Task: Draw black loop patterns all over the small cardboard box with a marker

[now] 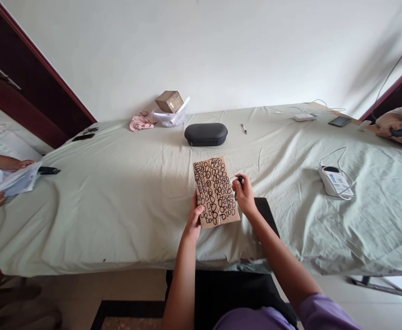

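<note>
Brown cardboard box [216, 191] lay on the surface [118, 201]. Left hand [194, 220] gripped its near corner to keep it steady, while right hand [244, 192] pinched a black marker [240, 179] beside it.

White wall [221, 46], sheet-covered table [118, 206], dark door [25, 91].

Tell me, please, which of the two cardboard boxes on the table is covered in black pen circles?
The flat cardboard box held by the left hand near the table's front edge; the small brown box sitting on the plastic bag by the wall is unmarked.
</note>
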Available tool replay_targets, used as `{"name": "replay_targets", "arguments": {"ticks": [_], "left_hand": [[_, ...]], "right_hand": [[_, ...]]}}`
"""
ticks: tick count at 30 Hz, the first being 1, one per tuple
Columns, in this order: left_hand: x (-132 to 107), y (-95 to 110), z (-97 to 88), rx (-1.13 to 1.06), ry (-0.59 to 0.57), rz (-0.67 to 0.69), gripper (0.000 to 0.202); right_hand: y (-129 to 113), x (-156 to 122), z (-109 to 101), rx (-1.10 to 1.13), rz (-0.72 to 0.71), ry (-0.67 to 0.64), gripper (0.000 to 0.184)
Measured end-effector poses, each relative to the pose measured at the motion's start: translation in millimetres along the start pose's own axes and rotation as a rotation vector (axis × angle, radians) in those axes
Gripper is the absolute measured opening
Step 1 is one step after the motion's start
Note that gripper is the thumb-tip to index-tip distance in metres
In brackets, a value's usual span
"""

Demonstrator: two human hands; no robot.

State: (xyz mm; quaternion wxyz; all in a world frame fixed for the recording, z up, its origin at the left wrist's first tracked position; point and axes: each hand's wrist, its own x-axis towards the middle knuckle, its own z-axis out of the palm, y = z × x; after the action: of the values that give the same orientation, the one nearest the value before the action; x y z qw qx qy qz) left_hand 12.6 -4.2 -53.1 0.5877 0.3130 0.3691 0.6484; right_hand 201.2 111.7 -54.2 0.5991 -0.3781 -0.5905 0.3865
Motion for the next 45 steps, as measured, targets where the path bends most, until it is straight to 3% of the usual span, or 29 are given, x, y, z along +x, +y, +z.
{"name": "replay_targets", "arguments": {"ticks": [20, 29, 35, 41, 45], "left_hand": [[3.4, -1.1, -0.9, -0.037, 0.024, -0.044, 0.088], [4.6, 0.3, 0.4, -0.051, 0.006, -0.039, 0.085], [1.9, -1.1, -0.9, -0.056, 0.014, -0.058, 0.089], [-1.6, 1.3, 1.1, -0.014, 0.031, -0.023, 0.093], [-3.5, 0.2, -0.7, 0.017, 0.035, -0.014, 0.093]], "right_hand": [[4.2, -1.8, 0.5, -0.148, -0.006, -0.047, 0.030], [-2.4, -3.1, -1.7, -0.072, 0.126, -0.087, 0.056], [-4.6, -3.8, 2.1, -0.100, 0.155, -0.097, 0.054], [-4.3, 7.0, -4.0, -0.196, 0.133, -0.020, 0.042], [3.4, 14.6, -21.5, -0.273, 0.212, 0.038, 0.070]]}}
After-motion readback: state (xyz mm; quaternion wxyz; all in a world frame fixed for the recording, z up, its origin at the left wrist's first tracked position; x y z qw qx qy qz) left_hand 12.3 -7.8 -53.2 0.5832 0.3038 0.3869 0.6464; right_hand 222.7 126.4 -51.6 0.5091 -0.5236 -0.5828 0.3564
